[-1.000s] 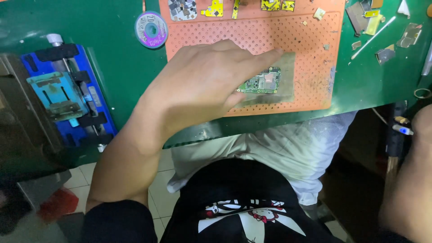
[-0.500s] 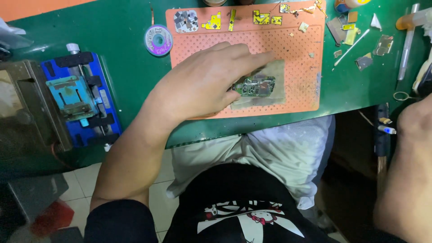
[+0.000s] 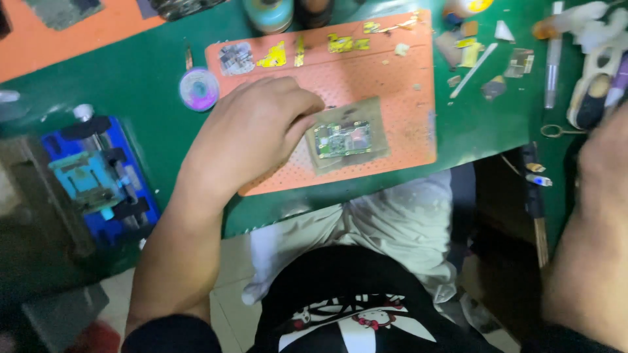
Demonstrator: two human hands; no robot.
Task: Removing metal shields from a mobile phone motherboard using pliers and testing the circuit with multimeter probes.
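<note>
Shifted a little since half a second ago: left hand [image 3: 252, 134] drawn back toward 9 o'clock, so small green rectangular circuit board [image 3: 342, 138] now fully uncovered instead of half hidden under fingers. Same flat resting place for board as before, on translucent grey plastic sheet [image 3: 350, 134] over orange perforated silicone work mat [image 3: 386, 78].

Left hand loosely curled, knuckles up, fingertips [image 3: 307, 111] at upper left corner of plastic sheet; grasping nothing visible, though underside of fingers hidden, so a small pinch not to exclude. Board lying just beside fingertips, toward 3 o'clock from them, apart from skin by narrow gap. Long axis of board running left to right, slightly tilted up on right end. Left hand clearly nearer to board; right hand [image 3: 605, 170] well apart at far 3 o'clock edge of view, blurred, only back of hand and forearm visible, so cannot tell if closed or released.

Further out: round purple and white solder wick spool [image 3: 199, 89] at 10 o'clock from left hand, on green table mat [image 3: 137, 78]. Blue metal board holder with clamps [image 3: 98, 180] at 8 o'clock, near table edge. Yellow tape scraps [image 3: 340, 44] and small metal shield [image 3: 236, 57] along top border of orange mat, at 12 o'clock. White slim tweezers [image 3: 481, 62] and silver pen-shaped tool [image 3: 553, 59] at 2 o'clock.
</note>
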